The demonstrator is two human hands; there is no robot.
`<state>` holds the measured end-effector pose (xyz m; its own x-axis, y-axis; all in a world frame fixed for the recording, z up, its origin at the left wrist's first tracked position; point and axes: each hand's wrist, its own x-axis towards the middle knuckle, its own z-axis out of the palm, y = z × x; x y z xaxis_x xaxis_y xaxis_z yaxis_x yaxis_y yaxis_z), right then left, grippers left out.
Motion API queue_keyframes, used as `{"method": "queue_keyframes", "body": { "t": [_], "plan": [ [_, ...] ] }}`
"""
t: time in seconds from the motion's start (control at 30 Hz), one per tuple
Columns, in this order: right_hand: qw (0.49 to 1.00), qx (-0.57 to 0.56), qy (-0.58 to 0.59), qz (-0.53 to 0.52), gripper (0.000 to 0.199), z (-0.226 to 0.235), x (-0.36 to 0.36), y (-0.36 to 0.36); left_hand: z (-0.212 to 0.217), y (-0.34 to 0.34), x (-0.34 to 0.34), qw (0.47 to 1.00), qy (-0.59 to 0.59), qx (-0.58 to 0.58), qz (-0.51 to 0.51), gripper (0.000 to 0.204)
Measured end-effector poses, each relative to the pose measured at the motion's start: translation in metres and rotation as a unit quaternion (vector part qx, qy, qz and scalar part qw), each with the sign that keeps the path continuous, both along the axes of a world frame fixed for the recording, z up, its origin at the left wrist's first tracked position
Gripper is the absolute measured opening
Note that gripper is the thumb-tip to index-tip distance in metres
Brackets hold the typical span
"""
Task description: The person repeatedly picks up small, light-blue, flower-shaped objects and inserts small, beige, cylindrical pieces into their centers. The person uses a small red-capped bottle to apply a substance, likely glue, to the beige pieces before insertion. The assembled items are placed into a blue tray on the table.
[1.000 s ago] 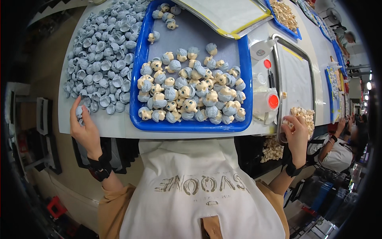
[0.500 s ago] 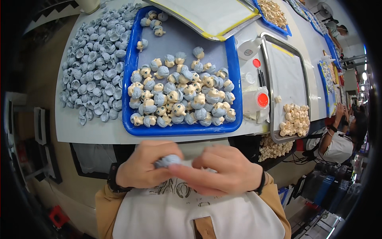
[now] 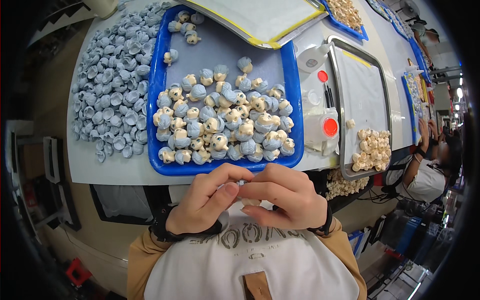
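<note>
In front of my apron, both hands meet around a small doll head [image 3: 251,202], mostly covered by my fingers; a bit of blue and a pale beige part show. My left hand [image 3: 207,200] is closed, its fingertips curled over the blue side. My right hand [image 3: 287,197] pinches the beige part between thumb and fingers. Just beyond, a blue tray [image 3: 220,169] holds many doll heads [image 3: 218,142] with beige faces and blue-grey hair. Left of it lies a wide heap of loose blue-grey hair shells [image 3: 112,97].
A metal tray [image 3: 342,135] with beige face pieces [image 3: 371,150] stands to the right. Between the trays are a white bottle [image 3: 313,59], red-capped containers [image 3: 330,127] and dark thin tools [image 3: 328,95]. A paper-lined tray [image 3: 260,20] overlaps the blue tray's far end. Another person [image 3: 420,172] sits at right.
My hands have come closer together and slightly up toward the blue tray. The blue-grey hair piece that showed in my left hand is now mostly hidden between both hands.
</note>
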<state>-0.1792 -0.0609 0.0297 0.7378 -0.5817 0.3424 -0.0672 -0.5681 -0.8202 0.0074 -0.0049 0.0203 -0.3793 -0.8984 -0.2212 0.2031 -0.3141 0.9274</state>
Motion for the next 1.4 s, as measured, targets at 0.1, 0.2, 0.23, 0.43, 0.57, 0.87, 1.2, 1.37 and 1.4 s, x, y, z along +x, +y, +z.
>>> {"method": "queue_keyframes", "body": {
  "t": [0.1,0.2,0.23,0.43,0.57,0.87,1.2,1.37,1.4],
  "plan": [
    [0.998,0.02,-0.053,-0.02,0.036,-0.002,0.004,-0.001,-0.005,0.002,0.0,0.999,0.033,0.022,0.027,0.039],
    [0.993,0.079,-0.065,-0.051,0.039,0.003,0.005,0.0,-0.008,0.003,-0.003,0.996,-0.008,-0.063,0.059,0.037],
    [0.992,0.075,-0.078,-0.062,0.038,0.003,0.005,0.0,-0.008,0.004,-0.003,0.996,0.018,-0.045,0.076,0.036],
    [0.993,0.0,-0.075,-0.087,0.034,0.007,0.002,-0.003,-0.015,0.011,0.001,0.984,0.131,-0.028,0.117,0.034],
    [0.994,-0.031,-0.046,-0.095,0.031,0.012,0.004,-0.003,-0.016,0.014,-0.003,0.985,0.113,-0.039,0.128,0.034],
    [0.986,-0.083,-0.056,-0.131,0.028,-0.001,0.011,-0.004,-0.001,0.009,-0.007,0.996,0.011,-0.003,0.087,0.034],
    [0.991,-0.07,-0.003,-0.113,0.038,0.005,-0.001,-0.003,-0.004,0.01,-0.001,0.995,0.041,0.061,0.065,0.034],
    [0.986,-0.107,0.026,-0.121,0.036,0.015,-0.011,0.001,-0.001,0.009,-0.003,0.999,0.033,0.016,0.037,0.036],
    [0.988,-0.092,0.006,-0.125,0.036,0.018,-0.013,0.001,0.0,0.007,-0.004,0.998,0.049,0.03,0.04,0.037]
  ]
}}
